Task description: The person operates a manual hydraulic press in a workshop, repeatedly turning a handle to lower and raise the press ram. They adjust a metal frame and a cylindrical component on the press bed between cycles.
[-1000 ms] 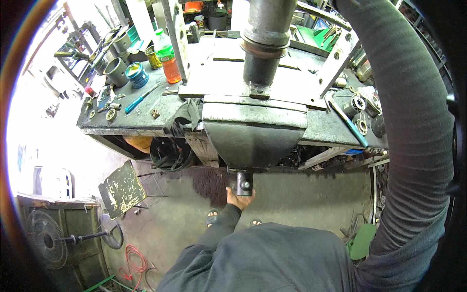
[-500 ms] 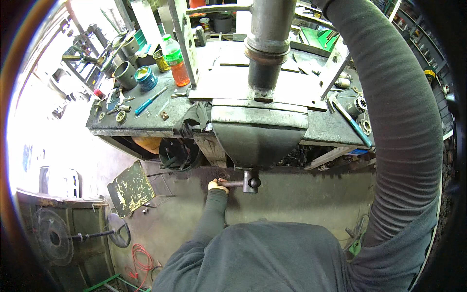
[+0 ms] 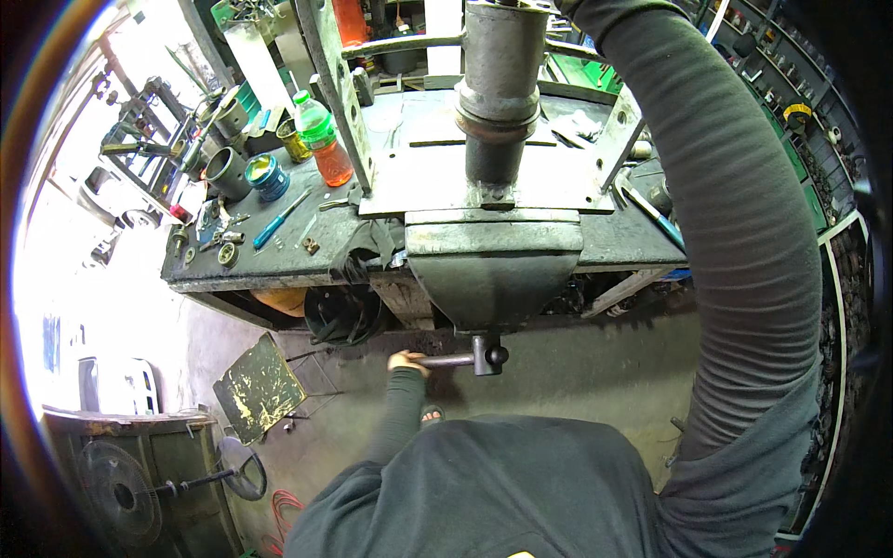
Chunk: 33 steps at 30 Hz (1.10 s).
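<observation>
A grey bench vise (image 3: pixel 493 270) hangs over the front edge of a dark workbench (image 3: pixel 279 260). An upright steel cylinder (image 3: pixel 502 84) stands above its jaws, on a flat metal plate (image 3: pixel 428 172). Below the vise its handle bar (image 3: pixel 456 359) lies level and points to the left. My left hand (image 3: pixel 406 361) is shut around the left end of that bar. My right arm, in a dark ribbed sleeve (image 3: pixel 744 242), rises along the right side and leaves the top of the picture. The right hand itself is hidden.
On the bench's left part stand a bottle of orange liquid (image 3: pixel 326 139), a blue tin (image 3: pixel 270 177), a grey pipe piece (image 3: pixel 226 172) and a blue-handled screwdriver (image 3: pixel 279 219). A worn metal seat (image 3: pixel 260 386) stands on the floor, a fan (image 3: pixel 121 493) at lower left, shelves at right.
The vise handle has swung from hanging downward to lying level toward the left. My left hand moved left with it, from below the screw to the bar's outer end.
</observation>
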{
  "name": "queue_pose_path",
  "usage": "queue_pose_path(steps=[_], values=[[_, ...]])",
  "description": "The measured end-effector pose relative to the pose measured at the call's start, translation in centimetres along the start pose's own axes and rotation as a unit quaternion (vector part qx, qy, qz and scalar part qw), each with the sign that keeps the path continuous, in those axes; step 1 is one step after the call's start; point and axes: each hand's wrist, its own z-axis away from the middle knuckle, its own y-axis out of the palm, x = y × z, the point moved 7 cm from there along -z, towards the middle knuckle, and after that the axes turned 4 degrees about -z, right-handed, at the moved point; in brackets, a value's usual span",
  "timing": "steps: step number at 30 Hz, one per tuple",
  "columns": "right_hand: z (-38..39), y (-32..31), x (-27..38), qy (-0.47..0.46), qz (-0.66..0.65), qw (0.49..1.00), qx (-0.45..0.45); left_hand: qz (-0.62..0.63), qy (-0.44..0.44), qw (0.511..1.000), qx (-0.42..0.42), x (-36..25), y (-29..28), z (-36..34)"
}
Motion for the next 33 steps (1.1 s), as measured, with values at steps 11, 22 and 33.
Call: queue_pose_path(steps=[11, 22, 33], values=[[-1.1, 0.6, -0.8, 0.012, -0.026, 1.0, -0.002, -0.024, -0.029, 0.999, -0.006, -2.4, 0.0, 0.3], [-1.9, 1.8, -1.2, 0.068, -0.044, 0.995, 0.055, -0.055, -0.066, 0.996, 0.001, -2.3, 0.6, 5.1], [-1.5, 1.2, -0.9, 0.021, -0.004, 0.999, -0.048, -0.135, -0.117, 0.983, 0.047, -3.0, -0.3, 3.4]])
